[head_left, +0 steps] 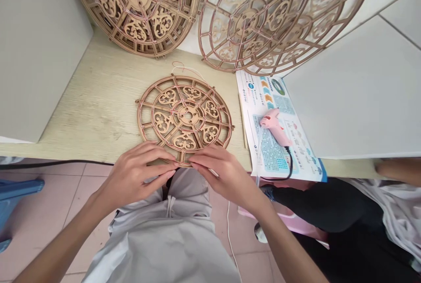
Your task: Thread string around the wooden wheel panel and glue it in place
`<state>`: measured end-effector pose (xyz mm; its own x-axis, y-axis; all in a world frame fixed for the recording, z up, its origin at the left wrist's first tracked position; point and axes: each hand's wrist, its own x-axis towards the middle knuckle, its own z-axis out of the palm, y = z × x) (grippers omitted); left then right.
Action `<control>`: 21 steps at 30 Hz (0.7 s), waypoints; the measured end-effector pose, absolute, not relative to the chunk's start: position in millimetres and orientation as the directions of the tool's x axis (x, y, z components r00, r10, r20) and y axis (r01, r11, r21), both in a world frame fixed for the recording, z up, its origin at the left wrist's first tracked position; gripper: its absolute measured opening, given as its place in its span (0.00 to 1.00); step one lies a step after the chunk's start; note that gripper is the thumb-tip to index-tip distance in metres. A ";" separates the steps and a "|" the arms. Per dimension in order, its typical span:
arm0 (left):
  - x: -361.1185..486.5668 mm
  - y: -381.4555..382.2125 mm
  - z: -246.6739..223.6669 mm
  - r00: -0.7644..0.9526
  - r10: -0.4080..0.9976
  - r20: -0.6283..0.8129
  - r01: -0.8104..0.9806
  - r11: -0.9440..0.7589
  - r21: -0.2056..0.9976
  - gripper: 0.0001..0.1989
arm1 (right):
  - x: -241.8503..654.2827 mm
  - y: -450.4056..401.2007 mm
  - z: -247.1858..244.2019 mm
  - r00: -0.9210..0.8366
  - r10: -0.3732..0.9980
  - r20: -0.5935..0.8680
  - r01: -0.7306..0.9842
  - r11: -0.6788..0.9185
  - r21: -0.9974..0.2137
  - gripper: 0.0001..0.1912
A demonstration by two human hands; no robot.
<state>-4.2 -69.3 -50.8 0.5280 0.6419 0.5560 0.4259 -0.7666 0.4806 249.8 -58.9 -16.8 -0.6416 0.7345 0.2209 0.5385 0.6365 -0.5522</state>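
A round openwork wooden frame (190,115) with scroll patterns lies flat on the pale wooden table (88,94). Thin red and white wires run along its rings, and a loose loop of wire (194,71) extends past its far edge. My left hand (144,169) pinches the near rim just left of centre, thumb and fingertips together. Close beside it, my right hand (219,167) pinches the same rim from the right. The fingertips of both hands nearly meet at the rim's lowest point. Anything small between them is hidden.
Stacked round frames (136,33) lean at the back left, more frames (246,24) at the back right. A pink glue gun (276,127) lies on a printed sheet (269,160) at right. Grey panels flank the table. Another person's dark-clothed leg (315,204) is at lower right, a blue stool (16,191) at left.
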 end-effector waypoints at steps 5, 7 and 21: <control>-5.9 -70.6 -49.4 0.550 0.631 0.548 0.448 -0.776 0.444 0.13 | 253.7 -92.7 -32.8 -0.526 0.733 0.431 0.629 0.676 -0.383 0.18; -1.7 -71.8 -47.7 0.528 0.657 0.538 0.463 -0.754 0.466 0.14 | 251.4 -101.3 -39.5 -0.473 0.738 0.481 0.652 0.660 -0.373 0.20; 29.0 -57.2 -27.5 0.445 0.844 0.299 0.706 -0.536 0.463 0.07 | 258.9 -67.8 -31.3 -0.541 0.760 0.360 0.510 0.637 -0.578 0.08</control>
<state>29.0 -57.2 -27.5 0.4450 0.8442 0.2988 0.7062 -0.5360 0.4626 258.9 -67.8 -31.3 -0.5414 0.7599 0.3597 0.5100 0.6370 -0.5781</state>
